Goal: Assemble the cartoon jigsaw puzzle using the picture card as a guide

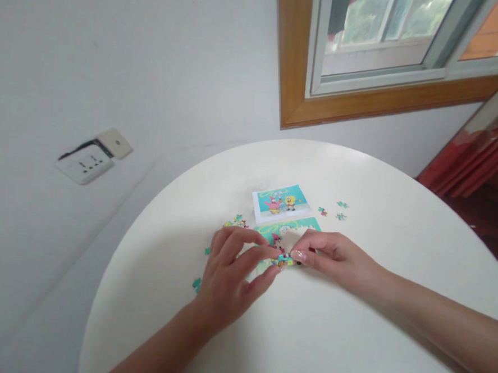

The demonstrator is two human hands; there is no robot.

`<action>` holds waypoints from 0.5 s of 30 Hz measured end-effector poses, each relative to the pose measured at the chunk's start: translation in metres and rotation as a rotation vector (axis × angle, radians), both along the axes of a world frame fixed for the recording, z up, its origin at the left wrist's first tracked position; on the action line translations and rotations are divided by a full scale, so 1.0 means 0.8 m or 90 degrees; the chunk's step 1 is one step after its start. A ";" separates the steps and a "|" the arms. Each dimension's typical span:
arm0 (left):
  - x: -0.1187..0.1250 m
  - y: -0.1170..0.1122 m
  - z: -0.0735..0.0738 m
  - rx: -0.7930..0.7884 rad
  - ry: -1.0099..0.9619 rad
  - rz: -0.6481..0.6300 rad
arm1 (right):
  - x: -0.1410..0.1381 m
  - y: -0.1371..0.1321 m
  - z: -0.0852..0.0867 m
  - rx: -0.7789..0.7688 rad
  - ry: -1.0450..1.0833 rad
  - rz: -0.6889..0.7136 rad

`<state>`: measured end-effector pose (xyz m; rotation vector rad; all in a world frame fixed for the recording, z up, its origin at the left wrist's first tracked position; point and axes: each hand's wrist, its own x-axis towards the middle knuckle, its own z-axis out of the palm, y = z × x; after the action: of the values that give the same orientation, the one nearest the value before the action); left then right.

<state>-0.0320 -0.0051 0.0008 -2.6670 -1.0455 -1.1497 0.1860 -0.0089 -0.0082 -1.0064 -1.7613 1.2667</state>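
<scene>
A partly assembled jigsaw puzzle [267, 229] with a turquoise cartoon picture lies flat on the white round table. Over its near edge, my left hand [237, 270] pinches small joined puzzle pieces [285, 260] between thumb and index finger. My right hand [333, 256] grips the same pieces from the right with thumb and fingertips. The fingers cover part of the puzzle, so I cannot tell how the held pieces sit against it. Just beyond the puzzle lies a reference picture [288, 203] showing a pink and a yellow cartoon figure.
Loose puzzle pieces [238, 219] are heaped beyond my left hand, and another piece [196, 284] lies left of it. Several scattered pieces [341, 217] rest at the right. The round table [152, 248] stands against a wall with a socket [85, 162] and a window [376, 42].
</scene>
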 end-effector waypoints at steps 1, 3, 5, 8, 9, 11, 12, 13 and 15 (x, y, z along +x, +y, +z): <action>-0.001 0.000 0.000 0.004 0.000 0.001 | 0.001 -0.001 0.000 0.000 -0.007 -0.001; -0.002 0.000 0.000 0.011 0.003 0.000 | 0.002 -0.002 0.002 -0.003 -0.009 -0.002; -0.002 0.000 0.001 0.019 0.006 -0.004 | 0.002 -0.004 0.004 -0.003 -0.003 0.000; -0.004 0.000 0.002 0.033 0.006 -0.003 | 0.003 -0.005 0.005 0.006 0.012 0.013; -0.005 0.000 0.003 0.039 0.006 -0.003 | 0.003 -0.006 0.005 0.008 0.017 0.018; -0.007 0.000 0.003 0.048 0.007 -0.004 | 0.002 -0.006 0.006 0.008 0.024 0.026; -0.007 0.000 0.003 0.051 0.008 -0.005 | 0.002 -0.006 0.006 0.006 0.027 0.028; -0.007 -0.001 0.003 0.053 0.009 -0.005 | 0.002 -0.007 0.006 0.003 0.029 0.029; -0.007 -0.002 0.003 0.058 0.010 -0.004 | 0.001 -0.008 0.007 -0.004 0.039 0.029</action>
<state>-0.0374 -0.0064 0.0034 -2.6071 -0.9598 -1.1473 0.1868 -0.0152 -0.0026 -0.9268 -1.7433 1.3189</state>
